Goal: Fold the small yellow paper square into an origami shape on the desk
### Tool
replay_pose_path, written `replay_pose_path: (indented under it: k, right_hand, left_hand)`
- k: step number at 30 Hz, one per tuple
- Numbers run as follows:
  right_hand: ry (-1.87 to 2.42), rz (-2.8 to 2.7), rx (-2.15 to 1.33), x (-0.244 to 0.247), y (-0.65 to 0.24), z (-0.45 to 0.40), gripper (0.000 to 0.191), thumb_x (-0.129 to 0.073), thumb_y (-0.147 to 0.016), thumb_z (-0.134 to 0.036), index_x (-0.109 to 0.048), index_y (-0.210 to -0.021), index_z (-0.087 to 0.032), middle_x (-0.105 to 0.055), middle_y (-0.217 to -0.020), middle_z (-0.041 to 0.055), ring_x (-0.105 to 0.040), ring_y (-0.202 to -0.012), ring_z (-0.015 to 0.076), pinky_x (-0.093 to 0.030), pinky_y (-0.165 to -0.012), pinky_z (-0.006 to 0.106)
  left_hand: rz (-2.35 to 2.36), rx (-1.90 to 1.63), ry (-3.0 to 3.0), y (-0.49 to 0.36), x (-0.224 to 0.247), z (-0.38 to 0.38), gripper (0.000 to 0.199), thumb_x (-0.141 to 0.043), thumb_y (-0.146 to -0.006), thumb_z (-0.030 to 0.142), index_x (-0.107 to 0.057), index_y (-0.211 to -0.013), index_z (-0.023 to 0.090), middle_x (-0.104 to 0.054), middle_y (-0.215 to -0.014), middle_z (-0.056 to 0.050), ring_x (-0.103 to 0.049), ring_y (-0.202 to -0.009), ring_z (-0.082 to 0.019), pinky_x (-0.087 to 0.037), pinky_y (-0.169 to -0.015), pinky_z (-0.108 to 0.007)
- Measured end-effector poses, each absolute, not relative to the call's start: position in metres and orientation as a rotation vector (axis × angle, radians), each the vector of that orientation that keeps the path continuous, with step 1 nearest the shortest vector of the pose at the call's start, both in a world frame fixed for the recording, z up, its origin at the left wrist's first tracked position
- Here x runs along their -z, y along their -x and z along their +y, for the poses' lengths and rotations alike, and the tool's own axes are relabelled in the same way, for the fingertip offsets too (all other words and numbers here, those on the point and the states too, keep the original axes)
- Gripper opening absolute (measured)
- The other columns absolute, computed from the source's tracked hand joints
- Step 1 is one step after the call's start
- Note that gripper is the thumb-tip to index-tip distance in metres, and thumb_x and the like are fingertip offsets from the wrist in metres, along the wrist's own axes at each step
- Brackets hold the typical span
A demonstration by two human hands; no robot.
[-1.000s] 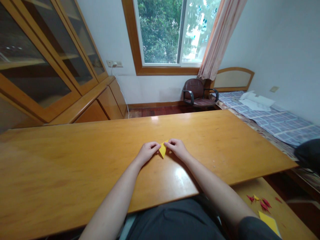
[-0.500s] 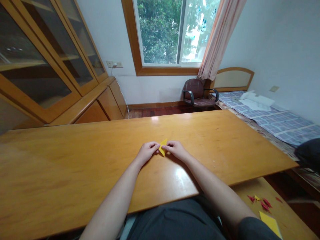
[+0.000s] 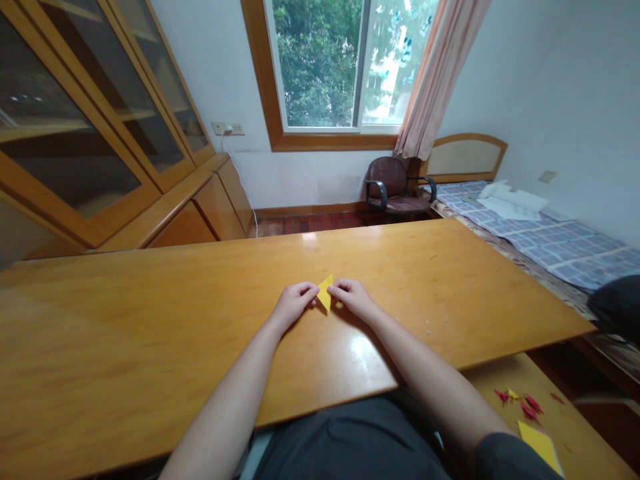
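Observation:
Between my two hands is a small folded piece of yellow paper (image 3: 325, 293), pointed at its top and bottom, held just above the wooden table (image 3: 200, 333). My left hand (image 3: 296, 301) pinches its left corner between thumb and fingers. On the other side, my right hand (image 3: 352, 297) grips the paper's right edge, thumb and fingertips together. My fingers cover parts of both edges, so the finer folds cannot be made out.
A lower surface (image 3: 500, 373) at the right bears several small red folded pieces (image 3: 531, 404), a small yellow one (image 3: 513, 394) and yellow sheets (image 3: 540, 445). Beyond the table stand a brown armchair (image 3: 390, 183), a bed (image 3: 565, 240) and a glass-doored cabinet (image 3: 150, 180).
The right thumb has shifted slightly rightward from the paper's middle to its edge, leaving more of the yellow face showing. The left hand has hardly moved.

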State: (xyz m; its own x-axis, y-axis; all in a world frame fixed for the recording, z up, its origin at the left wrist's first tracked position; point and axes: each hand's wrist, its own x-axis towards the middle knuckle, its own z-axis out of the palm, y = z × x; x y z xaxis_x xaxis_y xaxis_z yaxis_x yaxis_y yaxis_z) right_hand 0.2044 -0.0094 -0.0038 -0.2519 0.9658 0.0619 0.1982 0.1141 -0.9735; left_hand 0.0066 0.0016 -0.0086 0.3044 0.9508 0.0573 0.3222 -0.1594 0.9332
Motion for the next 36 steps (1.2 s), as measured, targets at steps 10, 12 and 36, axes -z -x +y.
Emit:
replay_pose_path:
  k: [10, 12, 36]
  right_hand:
    - [1.191, -1.597, -1.188, 0.0073, -0.2030, -0.0073, 0.036, -0.058, -0.083, -0.048, -0.064, -0.071, -0.014, -0.061, -0.064, 0.0005, -0.051, -0.058, 0.0118, -0.037, -0.057, 0.022]
    - [1.187, -1.659, -1.160, 0.0081, -0.2033, -0.0066, 0.035, -0.058, -0.083, -0.047, -0.064, -0.071, -0.014, -0.061, -0.064, 0.0000, -0.051, -0.059, 0.0115, -0.037, -0.057, 0.022]
    - [1.181, -1.632, -1.237, 0.0086, -0.2041, -0.0072, 0.029, -0.061, -0.080, -0.040, -0.068, -0.075, -0.013, -0.066, -0.069, 0.0025, -0.056, -0.062, 0.0131, -0.040, -0.060, 0.023]
  left_hand:
    - [1.164, -0.903, -1.633, -0.0056, 0.0140, 0.0047, 0.031, -0.057, -0.083, 0.043, -0.067, -0.074, 0.016, -0.065, -0.064, -0.001, -0.058, -0.060, -0.014, -0.043, -0.059, -0.023]
    - [1.161, -0.910, -1.629, -0.0055, 0.0144, 0.0050, 0.031, -0.057, -0.083, 0.043, -0.068, -0.074, 0.016, -0.065, -0.064, -0.001, -0.058, -0.060, -0.014, -0.043, -0.060, -0.023]
    - [1.219, -0.985, -1.587, -0.0038, 0.0107, 0.0028, 0.033, -0.058, -0.082, 0.046, -0.068, -0.077, 0.016, -0.063, -0.062, 0.000, -0.057, -0.058, -0.014, -0.043, -0.057, -0.023]
